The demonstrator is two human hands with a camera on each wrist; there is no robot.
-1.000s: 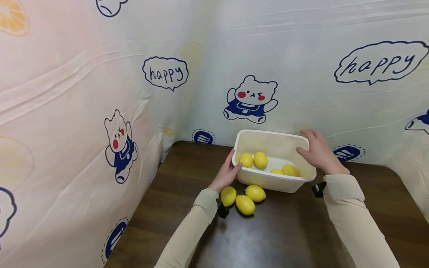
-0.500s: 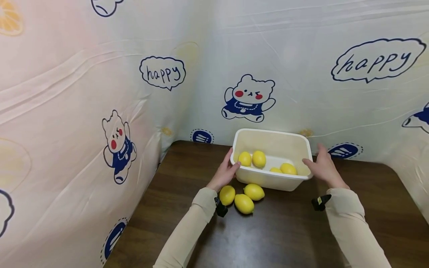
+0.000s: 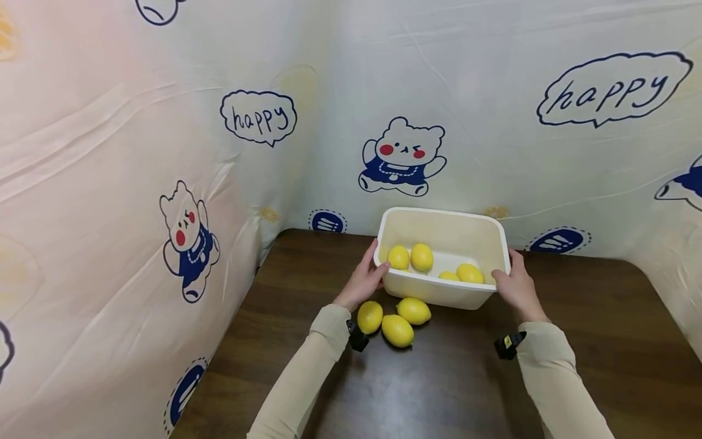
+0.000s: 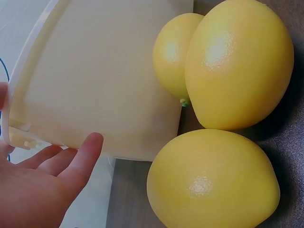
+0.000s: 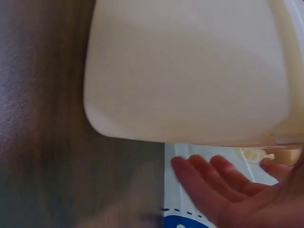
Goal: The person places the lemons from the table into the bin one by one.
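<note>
A white plastic bin (image 3: 433, 291) stands on the table near the back wall, with several lemons (image 3: 421, 257) inside. My left hand (image 3: 363, 281) holds its left end, thumb over the rim and fingers along the outside; the left wrist view shows these fingers (image 4: 78, 164) by the bin's wall. At the right end, my right hand (image 3: 518, 290) has its thumb over the rim, the other fingers outside. In the right wrist view those fingers (image 5: 204, 178) lie beside the end wall, partly curled. Three lemons (image 3: 397, 331) lie on the table just in front of the bin, close to my left wrist.
The dark brown wooden table (image 3: 417, 396) reaches back to a pale printed cloth (image 3: 329, 158) hanging behind and on the left. That cloth stands close behind the bin. More of the tabletop (image 3: 603, 317) extends to the right of my right arm.
My right hand has come from above the bin's back right corner, out and down to its right end, and now holds the rim there. My left hand has kept its hold.
</note>
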